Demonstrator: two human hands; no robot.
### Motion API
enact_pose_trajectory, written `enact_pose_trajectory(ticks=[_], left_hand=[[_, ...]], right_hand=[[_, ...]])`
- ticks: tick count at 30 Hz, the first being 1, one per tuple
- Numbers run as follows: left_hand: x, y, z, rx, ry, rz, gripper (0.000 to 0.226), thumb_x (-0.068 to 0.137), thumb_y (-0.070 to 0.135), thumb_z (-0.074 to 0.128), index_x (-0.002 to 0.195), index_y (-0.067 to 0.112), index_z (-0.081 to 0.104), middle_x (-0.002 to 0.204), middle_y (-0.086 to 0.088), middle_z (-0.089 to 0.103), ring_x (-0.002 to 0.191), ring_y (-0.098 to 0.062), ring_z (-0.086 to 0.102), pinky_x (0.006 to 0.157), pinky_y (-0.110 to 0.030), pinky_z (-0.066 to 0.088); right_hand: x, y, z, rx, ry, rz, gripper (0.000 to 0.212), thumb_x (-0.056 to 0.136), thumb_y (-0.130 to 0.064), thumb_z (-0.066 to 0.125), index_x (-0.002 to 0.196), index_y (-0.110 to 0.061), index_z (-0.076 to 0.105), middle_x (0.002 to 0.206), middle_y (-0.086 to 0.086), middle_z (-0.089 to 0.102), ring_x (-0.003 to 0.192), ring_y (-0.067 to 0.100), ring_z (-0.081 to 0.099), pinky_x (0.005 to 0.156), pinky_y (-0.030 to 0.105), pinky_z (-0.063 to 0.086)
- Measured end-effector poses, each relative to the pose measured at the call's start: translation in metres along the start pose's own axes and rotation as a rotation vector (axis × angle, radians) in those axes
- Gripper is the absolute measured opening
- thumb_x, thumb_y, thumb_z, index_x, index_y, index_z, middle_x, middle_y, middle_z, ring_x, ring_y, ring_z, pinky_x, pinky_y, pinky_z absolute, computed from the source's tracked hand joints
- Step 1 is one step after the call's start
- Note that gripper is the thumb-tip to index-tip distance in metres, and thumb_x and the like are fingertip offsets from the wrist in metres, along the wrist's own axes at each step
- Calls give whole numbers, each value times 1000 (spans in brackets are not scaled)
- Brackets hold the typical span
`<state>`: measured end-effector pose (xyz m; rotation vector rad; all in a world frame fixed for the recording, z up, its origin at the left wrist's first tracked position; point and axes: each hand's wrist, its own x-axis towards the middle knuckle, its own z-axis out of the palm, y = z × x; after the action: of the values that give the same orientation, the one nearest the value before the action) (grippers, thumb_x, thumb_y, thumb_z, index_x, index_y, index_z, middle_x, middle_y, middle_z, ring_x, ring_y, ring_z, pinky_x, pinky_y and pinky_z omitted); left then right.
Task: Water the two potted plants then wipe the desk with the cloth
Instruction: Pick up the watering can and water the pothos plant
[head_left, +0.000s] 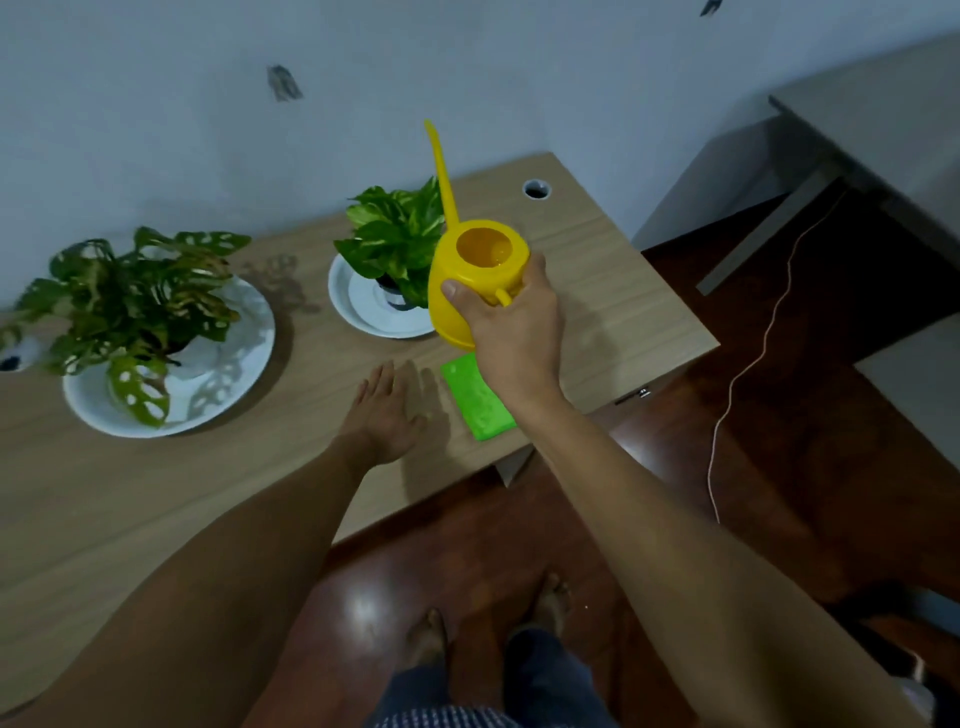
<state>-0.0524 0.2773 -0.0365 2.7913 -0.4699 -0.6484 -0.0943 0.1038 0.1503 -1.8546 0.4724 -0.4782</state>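
The right hand (511, 317) is gripping a yellow watering can (470, 275) by its body near the handle, holding it in the air above the right part of the tabletop (291, 415), with the long spout pointing up and away toward the wall (208, 104). The can's open top is facing the camera. The left hand (387, 415) is lying flat and released, palm down, fingers spread, resting on bare wood near the front edge.

Two potted plants are standing on the tabletop, each in its own white dish. The right plant (395, 234), with variegated leaves, is sitting just beside the can, its dish (363, 306) partly hidden behind the yellow body. The left plant (135, 296), with holed leaves, is sitting well apart to the left in a wider dish (228, 379), and some leaves are hanging over the rim.

One green cloth (478, 400) is lying flat close to the front edge, between the two hands, partly covered by the right wrist. A round cable hole (536, 189) is sitting near the back right corner. Open wood is stretching across the right end of the tabletop and along the near left side. Beyond the right edge, a white cord (753, 364) is trailing over the dark floor (779, 467).
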Motion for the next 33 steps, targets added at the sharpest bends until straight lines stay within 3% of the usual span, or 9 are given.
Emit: enact_pose_trajectory(ticks=[8,14,23,29,31,33], left_hand=[[-21,-48,16,-19,-35,53,96,89,60,27,162,5,-3,171,-19,-4,159,-35,-5,127,-48,3],[-27,-56,40,-98,16,10,84,99,54,41,162,9,8,171,-19,-1,159,-35,-3,127,-48,1],[-27,-57,62,-134,76,-17,90,92,61,25,163,8,6,171,-18,-3,159,-35,-5,127,-50,-2],[-27,-57,67,-119,92,-19,91,91,62,21,163,8,4,171,-17,-4,159,-33,-6,127,-48,-3],[-29,-55,67,-115,102,-18,89,93,60,22,163,8,5,171,-17,-3,159,-33,-6,127,-48,-4],[-30,-55,67,-114,105,-17,88,94,59,22,163,8,5,171,-17,-3,159,-33,-6,127,-48,-4]], right_hand=[[-30,-32,19,-70,23,18,57,76,-40,87,120,-13,62,111,0,72,102,20,66,89,36,54],[-38,-38,23,-128,-15,36,62,74,-47,83,122,-15,64,110,0,74,104,23,69,92,44,56],[-35,-41,23,-201,-44,61,62,66,-53,83,115,-17,69,107,2,74,103,25,70,89,45,58],[-29,-45,17,-222,-65,64,56,67,-49,88,109,-16,74,100,0,75,96,22,71,82,38,59],[-27,-47,14,-244,-68,53,49,70,-46,89,106,-16,74,96,-2,72,94,19,69,75,28,52],[-26,-47,12,-259,-59,35,47,71,-44,90,105,-15,75,97,1,73,95,21,69,73,27,49]])
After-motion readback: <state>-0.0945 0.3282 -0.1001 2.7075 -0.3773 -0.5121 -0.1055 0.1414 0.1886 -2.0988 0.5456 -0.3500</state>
